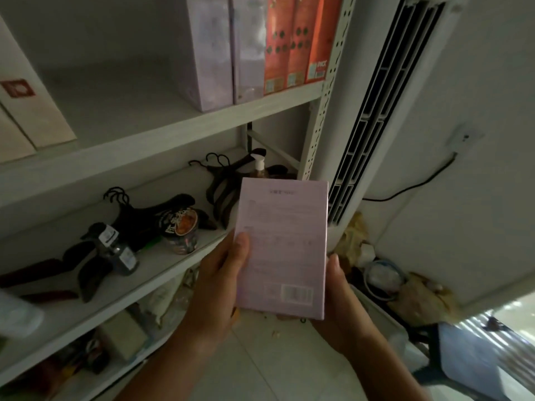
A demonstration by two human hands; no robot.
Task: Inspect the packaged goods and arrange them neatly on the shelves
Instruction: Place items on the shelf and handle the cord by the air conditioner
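A flat pale-pink box (282, 244) with fine print and a barcode faces me, held upright in front of the shelves. My left hand (220, 273) grips its left edge, thumb lying across the printed face. My right hand (335, 293) holds the right edge and lower corner, thumb along the side. On the upper shelf (162, 131) stand two similar lilac boxes (223, 50) and, to their right, three orange boxes (298, 39).
The middle shelf (139, 282) carries black hangers (139, 212), a printed can (181, 230), a dark bottle (115, 250) and a pump bottle (257, 167). Beige boxes (26, 96) stand at upper left. A white floor air conditioner (385, 105) stands right of the shelves, clutter at its foot.
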